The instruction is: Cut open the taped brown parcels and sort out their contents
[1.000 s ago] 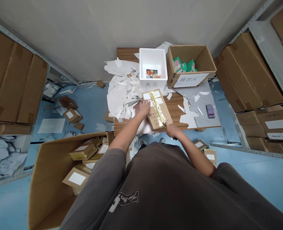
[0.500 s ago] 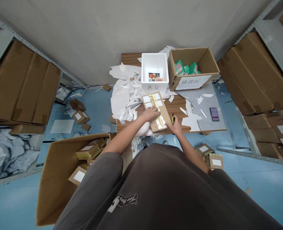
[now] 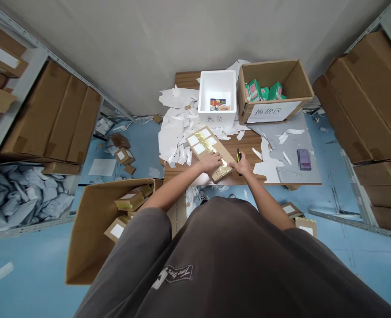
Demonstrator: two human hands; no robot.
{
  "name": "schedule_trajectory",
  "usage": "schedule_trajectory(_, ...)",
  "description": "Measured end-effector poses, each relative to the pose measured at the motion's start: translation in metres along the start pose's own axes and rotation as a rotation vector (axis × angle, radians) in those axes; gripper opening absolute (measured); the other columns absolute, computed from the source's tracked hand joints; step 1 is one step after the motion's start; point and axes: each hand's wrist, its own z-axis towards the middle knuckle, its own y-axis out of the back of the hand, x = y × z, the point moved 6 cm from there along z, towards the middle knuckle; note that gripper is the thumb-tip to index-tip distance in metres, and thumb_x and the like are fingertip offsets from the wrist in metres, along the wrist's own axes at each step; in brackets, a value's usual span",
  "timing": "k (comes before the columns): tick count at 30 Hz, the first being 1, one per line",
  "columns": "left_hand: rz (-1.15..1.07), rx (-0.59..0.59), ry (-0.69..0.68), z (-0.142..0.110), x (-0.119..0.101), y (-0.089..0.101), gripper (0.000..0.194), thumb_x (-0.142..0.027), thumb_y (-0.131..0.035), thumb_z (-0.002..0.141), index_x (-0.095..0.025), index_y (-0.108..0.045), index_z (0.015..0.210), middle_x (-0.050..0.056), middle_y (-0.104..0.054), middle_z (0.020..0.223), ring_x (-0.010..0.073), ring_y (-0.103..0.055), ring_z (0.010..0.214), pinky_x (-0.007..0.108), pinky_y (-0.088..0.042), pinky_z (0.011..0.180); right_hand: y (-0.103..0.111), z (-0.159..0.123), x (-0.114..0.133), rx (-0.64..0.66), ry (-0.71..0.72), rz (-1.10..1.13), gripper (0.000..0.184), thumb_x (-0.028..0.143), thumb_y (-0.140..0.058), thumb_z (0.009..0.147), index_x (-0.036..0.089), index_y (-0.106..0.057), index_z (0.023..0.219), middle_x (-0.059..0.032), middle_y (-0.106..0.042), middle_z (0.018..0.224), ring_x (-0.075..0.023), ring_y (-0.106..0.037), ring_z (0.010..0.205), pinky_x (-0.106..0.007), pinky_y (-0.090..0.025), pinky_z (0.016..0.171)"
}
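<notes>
A taped cardboard box (image 3: 220,148) with white labels and shiny clear-yellow tape lies at a slant on the wooden table (image 3: 245,143). My left hand (image 3: 211,162) rests on its near part, fingers curled over the tape, holding it. At the box's near right corner is my right hand (image 3: 242,165), its fingertips touching the tape there. A yellow-and-black utility knife (image 3: 238,156) is held in that hand, pointing up away from the box. Whether its blade is out is too small to tell.
Torn white paper (image 3: 174,132) heaps left of the box. Behind stand a white foam bin (image 3: 217,119) holding small packs and a carton (image 3: 301,95) with green boxes. A pixelated purple item (image 3: 304,159) lies right. A large open carton (image 3: 79,247) with parcels stands left; shelves flank both sides.
The box has turned anticlockwise, its far end swinging left. My left hand has slid nearer its front end, closer to my right hand. The whole view has shifted slightly.
</notes>
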Motion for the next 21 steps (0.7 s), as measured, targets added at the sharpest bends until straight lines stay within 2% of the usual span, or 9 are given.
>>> schedule_trajectory(4, -0.127, 0.021, 0.235, -0.009, -0.015, -0.010, 0.103, -0.049, -0.100, 0.055, -0.017, -0.058, 0.144, 0.023, -0.045, 0.166, 0.0410, -0.047, 0.151, 0.045, -0.034, 0.126, 0.011, 0.009, 0.018, 0.003, 0.102, -0.052, 0.111, 0.057, -0.084, 0.083, 0.021, -0.025, 0.171, -0.0189, -0.071, 0.141, -0.0371, -0.071, 0.124, -0.041, -0.054, 0.101)
schedule_trajectory(6, -0.178, 0.050, 0.358, -0.008, -0.021, -0.014, 0.109, -0.050, -0.098, 0.058, -0.015, -0.051, 0.151, 0.025, -0.045, 0.167, 0.0407, -0.049, 0.151, 0.044, -0.034, 0.127, 0.020, 0.006, 0.027, -0.027, 0.170, -0.065, 0.098, 0.056, -0.074, 0.093, 0.019, -0.026, 0.170, -0.0191, -0.073, 0.135, -0.0367, -0.071, 0.121, -0.041, -0.053, 0.099)
schedule_trajectory(9, -0.224, 0.058, 0.475, -0.002, -0.025, -0.011, 0.114, -0.049, -0.098, 0.059, -0.015, -0.045, 0.155, 0.026, -0.049, 0.164, 0.0410, -0.049, 0.152, 0.043, -0.039, 0.125, 0.035, -0.007, 0.029, -0.017, 0.293, -0.030, 0.068, 0.051, -0.048, 0.109, 0.018, -0.033, 0.166, -0.0168, -0.077, 0.123, -0.0324, -0.075, 0.107, -0.039, -0.054, 0.094)
schedule_trajectory(11, -0.245, 0.068, 0.513, 0.002, -0.025, -0.007, 0.117, -0.047, -0.099, 0.056, -0.016, -0.044, 0.154, 0.025, -0.051, 0.162, 0.0416, -0.049, 0.152, 0.042, -0.041, 0.123, 0.039, -0.020, 0.019, 0.107, 0.368, 0.004, 0.054, 0.047, -0.034, 0.114, 0.018, -0.042, 0.158, -0.0116, -0.079, 0.110, -0.0264, -0.076, 0.088, -0.034, -0.055, 0.086)
schedule_trajectory(14, -0.256, 0.073, 0.538, 0.006, -0.023, -0.004, 0.115, -0.048, -0.100, 0.054, -0.016, -0.046, 0.151, 0.024, -0.052, 0.162, 0.0425, -0.049, 0.152, 0.043, -0.044, 0.121, 0.035, -0.036, -0.006, 0.387, 0.418, -0.022, 0.044, 0.043, -0.032, 0.115, 0.020, -0.054, 0.145, -0.0026, -0.076, 0.091, -0.0198, -0.071, 0.068, -0.028, -0.053, 0.076)
schedule_trajectory(16, -0.253, 0.076, 0.543, 0.007, -0.022, -0.005, 0.113, -0.048, -0.100, 0.055, -0.017, -0.048, 0.150, 0.024, -0.050, 0.163, 0.0428, -0.047, 0.153, 0.043, -0.043, 0.122, 0.034, -0.039, -0.019, 0.426, 0.421, -0.091, 0.040, 0.041, -0.036, 0.114, 0.021, -0.059, 0.141, -0.0026, -0.076, 0.093, -0.0207, -0.073, 0.076, -0.027, -0.052, 0.076)
schedule_trajectory(19, -0.250, 0.086, 0.537, 0.007, -0.022, -0.008, 0.112, -0.045, -0.101, 0.054, -0.016, -0.048, 0.148, 0.024, -0.050, 0.163, 0.0424, -0.044, 0.155, 0.043, -0.042, 0.124, 0.036, -0.034, -0.022, 0.309, 0.415, -0.216, 0.039, 0.040, -0.038, 0.114, 0.021, -0.067, 0.131, -0.0095, -0.078, 0.112, -0.0261, -0.073, 0.102, -0.028, -0.049, 0.083)
schedule_trajectory(21, -0.254, 0.088, 0.546, 0.006, -0.020, -0.009, 0.112, -0.044, -0.101, 0.056, -0.015, -0.047, 0.149, 0.024, -0.056, 0.157, 0.0418, -0.047, 0.153, 0.042, -0.043, 0.122, 0.034, -0.033, -0.018, 0.276, 0.405, -0.277, 0.041, 0.042, -0.037, 0.115, 0.020, -0.071, 0.122, -0.0126, -0.078, 0.119, -0.0278, -0.072, 0.108, -0.029, -0.048, 0.084)
